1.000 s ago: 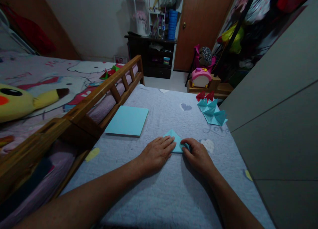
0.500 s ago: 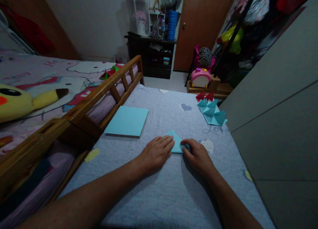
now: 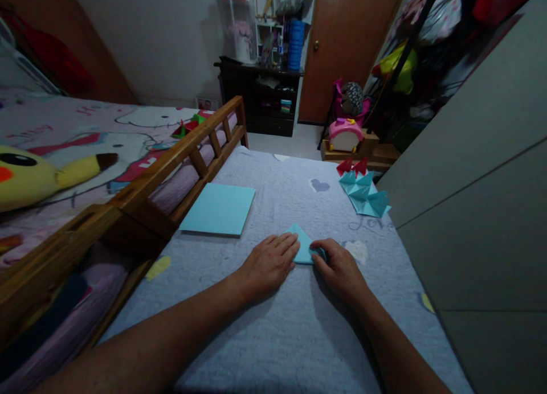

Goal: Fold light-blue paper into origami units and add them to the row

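Observation:
A light-blue sheet of origami paper (image 3: 302, 247), folded to a triangle with its tip pointing away from me, lies on the bed cover. My left hand (image 3: 272, 261) rests flat over its left part, fingers stretched out and close together. At the right corner, my right hand (image 3: 339, 264) pinches the paper between thumb and bent forefinger, and that corner seems slightly lifted. The fingers hide both side corners of the triangle. Further left sits a square stack of light-blue paper (image 3: 220, 209).
Folded light-blue paper pieces (image 3: 366, 195) and red ones (image 3: 352, 166) lie at the far right of the bed cover (image 3: 273, 337). A wooden bed rail (image 3: 179, 149) runs along the left. A pale cabinet (image 3: 478, 212) borders the right side.
Hardly anything differs. My right thumb and forefinger have shifted very slightly left on the paper's right corner; my left hand stays in place.

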The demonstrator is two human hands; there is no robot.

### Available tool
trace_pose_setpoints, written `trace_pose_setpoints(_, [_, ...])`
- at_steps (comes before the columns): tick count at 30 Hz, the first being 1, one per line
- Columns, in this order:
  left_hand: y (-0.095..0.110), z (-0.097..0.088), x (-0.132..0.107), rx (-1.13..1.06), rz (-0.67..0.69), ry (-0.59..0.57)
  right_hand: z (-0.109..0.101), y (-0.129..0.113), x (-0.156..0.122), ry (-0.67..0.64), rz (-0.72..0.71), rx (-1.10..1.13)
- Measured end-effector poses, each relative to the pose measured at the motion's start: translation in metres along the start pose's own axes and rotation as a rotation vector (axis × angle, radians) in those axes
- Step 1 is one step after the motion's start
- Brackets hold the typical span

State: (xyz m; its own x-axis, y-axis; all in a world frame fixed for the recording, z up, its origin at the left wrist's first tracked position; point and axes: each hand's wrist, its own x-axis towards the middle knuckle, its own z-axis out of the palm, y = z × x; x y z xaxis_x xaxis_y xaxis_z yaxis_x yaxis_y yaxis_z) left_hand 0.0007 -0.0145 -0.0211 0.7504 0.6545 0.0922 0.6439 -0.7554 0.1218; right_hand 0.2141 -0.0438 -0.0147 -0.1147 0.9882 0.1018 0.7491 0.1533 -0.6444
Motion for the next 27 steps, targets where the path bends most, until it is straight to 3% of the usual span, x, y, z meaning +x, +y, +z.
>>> trace_pose_setpoints(27, [0.0020,0.0000,0.0003,-0.016,-0.031,0.009,0.0001,-0.0019,-0.0007,-0.011,-0.010,-0.026])
